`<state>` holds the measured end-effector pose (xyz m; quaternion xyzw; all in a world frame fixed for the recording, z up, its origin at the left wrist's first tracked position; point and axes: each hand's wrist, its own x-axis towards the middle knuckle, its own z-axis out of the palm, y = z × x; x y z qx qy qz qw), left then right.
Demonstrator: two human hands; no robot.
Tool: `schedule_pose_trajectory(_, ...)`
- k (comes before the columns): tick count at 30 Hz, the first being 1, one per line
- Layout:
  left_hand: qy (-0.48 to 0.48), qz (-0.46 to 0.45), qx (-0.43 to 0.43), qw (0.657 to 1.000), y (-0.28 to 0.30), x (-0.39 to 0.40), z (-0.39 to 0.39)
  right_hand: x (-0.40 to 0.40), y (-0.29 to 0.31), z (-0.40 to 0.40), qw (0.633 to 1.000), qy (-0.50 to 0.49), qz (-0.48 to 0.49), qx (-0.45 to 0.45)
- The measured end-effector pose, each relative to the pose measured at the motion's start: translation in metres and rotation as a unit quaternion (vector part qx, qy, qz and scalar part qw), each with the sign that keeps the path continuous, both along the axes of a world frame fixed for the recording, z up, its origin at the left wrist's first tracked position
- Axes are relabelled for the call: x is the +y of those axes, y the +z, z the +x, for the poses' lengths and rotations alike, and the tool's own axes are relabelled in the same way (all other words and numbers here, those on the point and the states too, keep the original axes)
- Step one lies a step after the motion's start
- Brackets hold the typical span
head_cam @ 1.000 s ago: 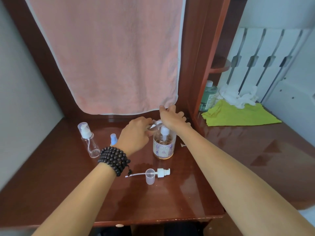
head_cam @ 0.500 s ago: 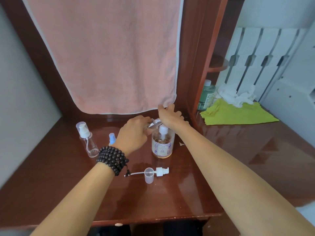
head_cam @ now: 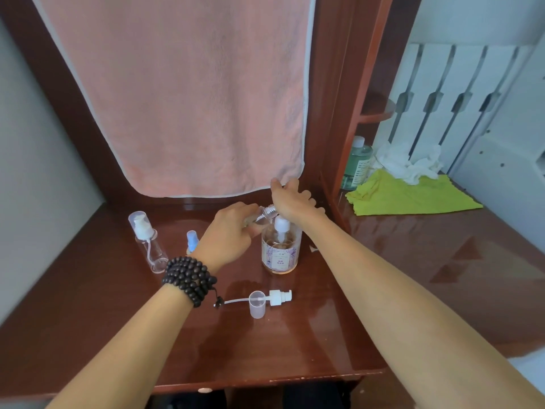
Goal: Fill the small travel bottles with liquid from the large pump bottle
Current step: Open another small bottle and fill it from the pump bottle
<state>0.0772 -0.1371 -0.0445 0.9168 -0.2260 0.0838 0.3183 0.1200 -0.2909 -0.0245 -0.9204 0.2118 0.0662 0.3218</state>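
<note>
1. Landmark = large pump bottle (head_cam: 281, 250), upright mid-desk, pinkish liquid, about half full or more by the look of it.
2. Far left of it: capped travel bottle (head_cam: 147, 243), clear, pump fitted, dip tube visible inside; looks empty, so prob. not filled yet.
3. Nearer left, partly hidden behind the wrist: small blue-topped spray bottle (head_cam: 191, 242); fill level can't be told.
4. Left hand (head_cam: 228, 239), just left of the pump bottle, fingers curled round an open small bottle (head_cam: 264, 215), held tilted with its threaded neck up at the pump's spout.
5. Right hand (head_cam: 290, 199) sits on top of the pump head, palm down, fingers fairly straight – pressing, not wrapping. Whether liquid is coming out: can't tell.
6. In front of the pump bottle: loose pump insert (head_cam: 274, 298) with tube, lying flat, clear cap (head_cam: 258, 305) touching it – likely off the bottle being filled.
7. Progress, my guess: early/mid. One bottle at the spout; recapping + others left.
8. Writing: pump bottle label purple floral w/ small print, unreadable. Far right, green bottle (head_cam: 356, 165), label text too small too.
</note>
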Motion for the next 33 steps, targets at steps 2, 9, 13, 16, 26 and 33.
schedule_pose_trajectory(2, -0.006, -0.011, 0.008, 1.0, 0.002, 0.001, 0.001, 0.0, 0.003, 0.0, 1.0, 0.013, 0.005, 0.001)
schedule_pose_trajectory(9, 0.009, -0.008, 0.027, 1.0, -0.01, -0.002, -0.001, 0.0, -0.017, 0.001, 1.0, -0.002, -0.009, 0.015)
schedule_pose_trajectory(13, 0.008, -0.003, 0.024, 1.0, -0.003, -0.001, 0.001, -0.001, -0.007, 0.0, 1.0, -0.006, 0.004, 0.021)
schedule_pose_trajectory(16, 0.009, 0.004, 0.005, 1.0, 0.005, -0.001, 0.003, -0.002, 0.002, 0.002, 1.0, -0.004, 0.019, 0.012)
schedule_pose_trajectory(26, -0.01, 0.028, 0.005, 1.0, -0.003, 0.0, 0.002, 0.003, -0.013, 0.001, 0.999, -0.024, 0.0, 0.025)
schedule_pose_trajectory(33, 0.009, 0.007, 0.002, 1.0, 0.005, 0.0, 0.004, 0.002, -0.004, 0.003, 1.0, -0.027, 0.008, -0.001)
